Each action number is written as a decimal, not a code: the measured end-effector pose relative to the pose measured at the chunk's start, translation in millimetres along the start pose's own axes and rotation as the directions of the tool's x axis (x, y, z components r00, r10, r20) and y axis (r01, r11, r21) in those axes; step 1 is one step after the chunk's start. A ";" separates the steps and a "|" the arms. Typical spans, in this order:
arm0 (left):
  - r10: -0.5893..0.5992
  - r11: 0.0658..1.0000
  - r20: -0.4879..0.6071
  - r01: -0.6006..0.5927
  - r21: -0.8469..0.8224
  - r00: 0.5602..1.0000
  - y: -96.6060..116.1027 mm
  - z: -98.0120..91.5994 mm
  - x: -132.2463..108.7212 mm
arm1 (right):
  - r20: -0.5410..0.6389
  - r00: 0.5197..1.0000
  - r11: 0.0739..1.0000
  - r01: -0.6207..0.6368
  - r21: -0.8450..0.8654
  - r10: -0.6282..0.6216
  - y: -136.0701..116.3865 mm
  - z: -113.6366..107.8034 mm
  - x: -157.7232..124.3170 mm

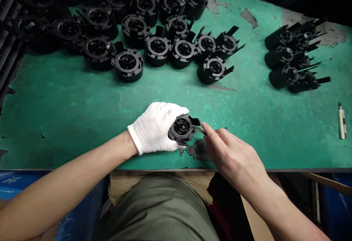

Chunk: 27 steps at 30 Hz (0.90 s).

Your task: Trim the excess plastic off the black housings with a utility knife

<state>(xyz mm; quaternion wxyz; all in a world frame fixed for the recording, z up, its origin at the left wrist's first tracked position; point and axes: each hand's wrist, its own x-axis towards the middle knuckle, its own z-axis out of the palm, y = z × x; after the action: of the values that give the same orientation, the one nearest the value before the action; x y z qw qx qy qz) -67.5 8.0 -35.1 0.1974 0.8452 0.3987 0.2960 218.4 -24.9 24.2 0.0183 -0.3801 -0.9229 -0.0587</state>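
My left hand [156,129], in a white glove, is wrapped round a black round plastic housing [182,126] just over the table's near edge. The housing's ribbed end faces up, and a flat tab sticks out at its upper right. My bare right hand [232,153] pinches a thin metal blade-like tool [198,128]. Its tip touches or lies very close to the right side of the housing's rim. The tool's handle is hidden inside my fingers.
Many like black housings [127,63] stand across the back left of the green table [82,123]. A tighter group of housings [284,76] lies at the right. A pale pen-like object [342,122] rests by the right edge. Blue plastic [79,211] shows below the table at left.
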 end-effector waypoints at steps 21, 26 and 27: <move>-0.042 0.999 0.055 0.043 -0.024 0.998 2.2 -2.3 2.3 | 0.200 0.980 1.000 0.015 -0.014 -0.012 0.4 -31.3 19.5; -0.049 0.999 0.046 0.050 -0.019 0.998 1.8 -1.9 1.8 | 0.102 0.995 0.988 -0.037 0.150 0.022 3.3 -19.2 10.4; -0.044 0.999 0.047 0.046 -0.023 0.998 1.6 -2.2 1.7 | 0.064 0.997 0.980 -0.049 0.193 0.037 4.7 -15.3 7.3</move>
<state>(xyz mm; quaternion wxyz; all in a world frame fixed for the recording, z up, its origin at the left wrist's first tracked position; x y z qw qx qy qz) -67.2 8.6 -31.9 0.2233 0.8403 0.4094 0.2765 216.4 -18.4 40.4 0.0287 -0.3981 -0.9159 0.0437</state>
